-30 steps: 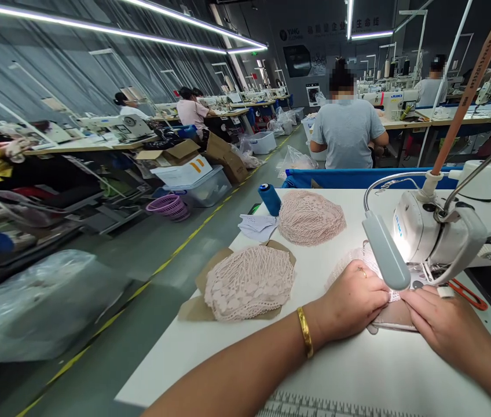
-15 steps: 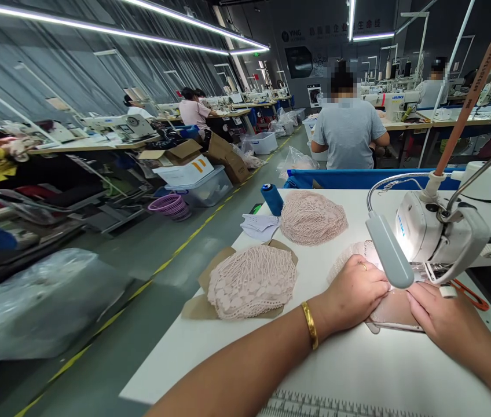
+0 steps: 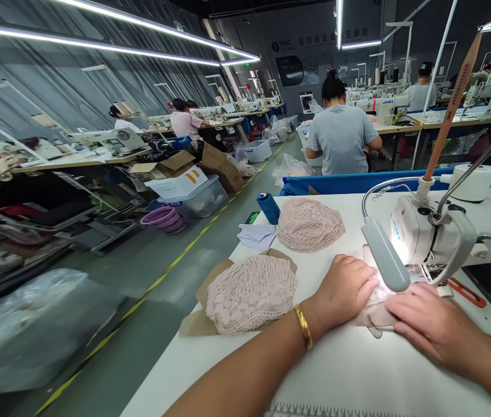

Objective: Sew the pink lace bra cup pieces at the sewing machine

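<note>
Pale fabric (image 3: 380, 301) lies by the JUKI sewing machine (image 3: 414, 229), between left hand (image 3: 347, 286) and nearer right hand (image 3: 430, 321); their grip, cannot tell

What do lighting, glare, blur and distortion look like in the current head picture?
Head view: glare washes out the pale fabric between left hand and right hand, near the grey lamp; head view: ceiling strips glow against a dim background; head view: the plastic bag near the left edge looks soft and stretched.
</note>
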The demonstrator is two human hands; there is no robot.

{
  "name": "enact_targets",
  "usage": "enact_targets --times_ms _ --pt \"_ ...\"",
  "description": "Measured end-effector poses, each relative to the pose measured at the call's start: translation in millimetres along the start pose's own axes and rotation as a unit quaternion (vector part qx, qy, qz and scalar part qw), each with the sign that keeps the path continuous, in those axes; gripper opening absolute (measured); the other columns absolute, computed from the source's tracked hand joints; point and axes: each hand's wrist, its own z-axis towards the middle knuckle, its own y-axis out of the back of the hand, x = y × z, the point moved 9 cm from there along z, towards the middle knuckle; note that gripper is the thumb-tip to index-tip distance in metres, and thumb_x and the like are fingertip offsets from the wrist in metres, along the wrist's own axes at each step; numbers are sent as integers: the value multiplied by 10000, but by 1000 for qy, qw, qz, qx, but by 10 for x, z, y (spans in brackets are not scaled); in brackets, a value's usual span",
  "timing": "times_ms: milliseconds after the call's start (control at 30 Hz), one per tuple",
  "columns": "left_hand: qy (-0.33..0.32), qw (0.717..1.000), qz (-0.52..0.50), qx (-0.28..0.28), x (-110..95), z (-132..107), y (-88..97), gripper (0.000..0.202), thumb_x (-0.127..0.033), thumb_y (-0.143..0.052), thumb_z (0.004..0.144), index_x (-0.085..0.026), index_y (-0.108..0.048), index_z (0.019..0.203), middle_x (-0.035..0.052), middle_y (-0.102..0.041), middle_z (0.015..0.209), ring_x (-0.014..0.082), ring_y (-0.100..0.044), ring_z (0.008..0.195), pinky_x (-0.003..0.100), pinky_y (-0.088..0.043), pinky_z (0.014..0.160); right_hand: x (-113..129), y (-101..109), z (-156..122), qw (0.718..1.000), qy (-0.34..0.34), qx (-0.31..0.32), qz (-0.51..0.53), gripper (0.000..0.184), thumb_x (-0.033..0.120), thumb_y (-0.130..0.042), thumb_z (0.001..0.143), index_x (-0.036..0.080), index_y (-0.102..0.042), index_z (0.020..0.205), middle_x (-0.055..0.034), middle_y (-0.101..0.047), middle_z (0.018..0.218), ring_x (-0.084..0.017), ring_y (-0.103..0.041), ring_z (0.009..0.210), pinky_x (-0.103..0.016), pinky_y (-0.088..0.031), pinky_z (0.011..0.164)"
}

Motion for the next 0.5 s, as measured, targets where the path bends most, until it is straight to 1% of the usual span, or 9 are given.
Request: enact_targets --times_ms 67,133,200,267,333,367,400,433,500 --pt "-1 1000 -9 12 -21 -15 5 401 -300 -503 1057 -199 -534 670 10 -624 689 184 -575 703 387 -459 821 -217 143 -59 995 -50 -40 -79 340 243 -423 1114 232 -751 1026 -74 -762 926 -264 -684 916 -427 -523 904" --pt "-13 1000 -24 4 -71 -21 37 424 -299 -491 1066 -200 -509 654 -3 -575 654 168 -526 665 373 -461 808 -331 304 -136 980 -87 -101 -145 365 227 -464 1085 214 -744 851 -91 -724 792 -289 -668 846 -473 -499 906" --pt "-26 999 -24 -9 -104 -18 62 346 -265 -509 1049 -201 -584 717 19 -632 745 185 -561 737 378 -476 833 -271 324 -153 982 -82 -115 -127 322 248 -505 1080 201 -751 879 -104 -739 850 -293 -669 887 -479 -496 931" --pt "-27 1000 -6 -11 -92 -12 47 241 -238 -545 1022 -197 -662 815 61 -696 928 220 -603 866 393 -498 865 -88 175 -95 997 -37 -57 -29 242 285 -520 1093 206 -747 1109 -108 -759 1103 -272 -671 1026 -434 -514 960" --pt "-6 1000 17 -11 -30 -14 20 180 -247 -580 1006 -194 -701 883 89 -701 1056 248 -609 950 412 -519 889 70 5 -55 998 9 22 56 266 251 -493 1091 238 -686 1272 -90 -714 1299 -251 -651 1143 -400 -531 960" --pt "6 1000 26 -14 -2 -21 15 173 -267 -596 1005 -193 -709 896 95 -696 1071 256 -607 964 421 -526 898 64 -25 -55 997 13 38 61 274 217 -484 1076 249 -684 1261 -83 -714 1299 -254 -648 1151 -399 -537 941" --pt "16 999 31 -18 12 -31 14 182 -295 -612 1005 -190 -714 897 99 -690 1071 262 -604 973 430 -532 910 -10 3 -66 999 3 27 34 265 186 -481 1055 249 -704 1184 -86 -735 1229 -272 -657 1116 -417 -538 914" --pt "16 999 30 -18 0 -42 9 202 -323 -625 1005 -187 -719 888 103 -687 1073 265 -601 983 435 -535 923 -146 71 -91 1000 -25 2 -18 268 148 -473 1030 243 -719 1077 -95 -755 1119 -296 -668 1055 -448 -530 894" --pt "-13 1000 16 -1 -102 -63 -28 263 -369 -633 1011 -182 -728 853 112 -685 1084 271 -604 1011 437 -533 945 -425 262 -177 986 -79 -59 -137 261 114 -492 996 219 -708 895 -118 -737 890 -344 -669 919 -520 -498 884"
